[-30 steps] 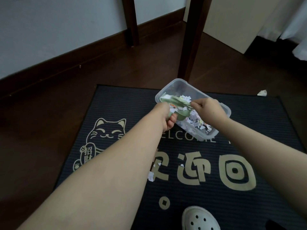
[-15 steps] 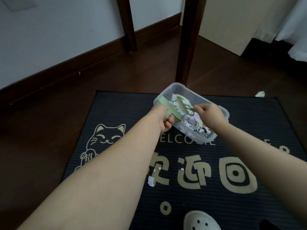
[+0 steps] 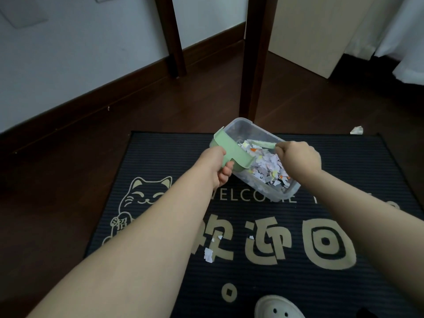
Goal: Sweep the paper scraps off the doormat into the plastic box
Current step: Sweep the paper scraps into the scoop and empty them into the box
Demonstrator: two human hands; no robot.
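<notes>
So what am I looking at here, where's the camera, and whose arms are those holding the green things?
No machine here: these are a person's two bare arms, filmed by one camera worn on their head, looking down. The left hand has its grip on a green dustpan, tipped at the edge of a clear plastic box that sits on a dark doormat. The right hand holds a small green brush over the box. Paper scraps lie inside it; a few loose scraps lie on the mat. A white shoe shows at the bottom.
</notes>
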